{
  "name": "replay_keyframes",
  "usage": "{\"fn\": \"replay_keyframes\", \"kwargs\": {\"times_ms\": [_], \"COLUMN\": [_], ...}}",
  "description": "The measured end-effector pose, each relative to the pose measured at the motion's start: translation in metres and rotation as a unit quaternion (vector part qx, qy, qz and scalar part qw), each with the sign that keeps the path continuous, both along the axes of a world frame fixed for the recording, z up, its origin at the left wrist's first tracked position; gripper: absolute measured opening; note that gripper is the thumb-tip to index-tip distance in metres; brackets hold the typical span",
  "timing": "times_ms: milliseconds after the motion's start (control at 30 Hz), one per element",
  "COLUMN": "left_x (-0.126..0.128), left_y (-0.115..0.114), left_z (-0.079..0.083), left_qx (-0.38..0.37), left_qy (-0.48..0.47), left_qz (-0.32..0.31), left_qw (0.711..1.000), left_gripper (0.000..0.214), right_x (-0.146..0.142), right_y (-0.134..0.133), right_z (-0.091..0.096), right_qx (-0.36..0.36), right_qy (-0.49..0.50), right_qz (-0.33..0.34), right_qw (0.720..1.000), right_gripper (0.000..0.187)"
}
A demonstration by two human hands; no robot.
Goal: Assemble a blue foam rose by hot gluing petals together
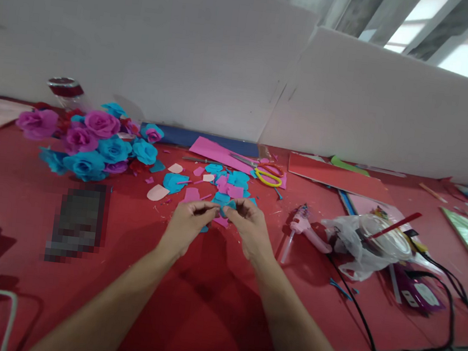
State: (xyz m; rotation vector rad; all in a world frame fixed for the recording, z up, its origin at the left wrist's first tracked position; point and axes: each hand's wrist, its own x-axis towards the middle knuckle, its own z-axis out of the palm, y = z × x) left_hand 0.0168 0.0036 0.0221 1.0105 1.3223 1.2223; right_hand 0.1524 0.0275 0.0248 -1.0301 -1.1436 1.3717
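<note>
Finger-pinching small thin blue paper piece (231, 204) with right hand (253, 229), probably left hand (185, 225) too; could tear if overpulled.

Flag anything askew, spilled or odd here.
The dark patch left of the left hand is pixelated, unlike everything around it, so its condition can't be judged. Paper scraps lie scattered; no liquid spill shows.

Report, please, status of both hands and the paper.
Left hand close beside right hand, which pinches blue paper piece. Paper scraps crowd close beyond. Scissors farther back, clear.
</note>
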Motion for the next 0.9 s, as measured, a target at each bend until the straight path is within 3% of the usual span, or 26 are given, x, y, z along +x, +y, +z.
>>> {"fn": "replay_keyframes", "kwargs": {"times_ms": [900], "left_x": [0.009], "left_y": [-0.0045], "left_z": [0.0005], "left_qx": [0.055], "left_qy": [0.035], "left_qz": [0.022], "left_qw": [0.998], "left_gripper": [0.015], "right_x": [-0.0068], "right_y": [-0.0018], "right_z": [-0.001], "right_qx": [-0.022], "right_qy": [0.029], "right_qz": [-0.022], "right_qw": [0.999], "right_gripper": [0.005]}}
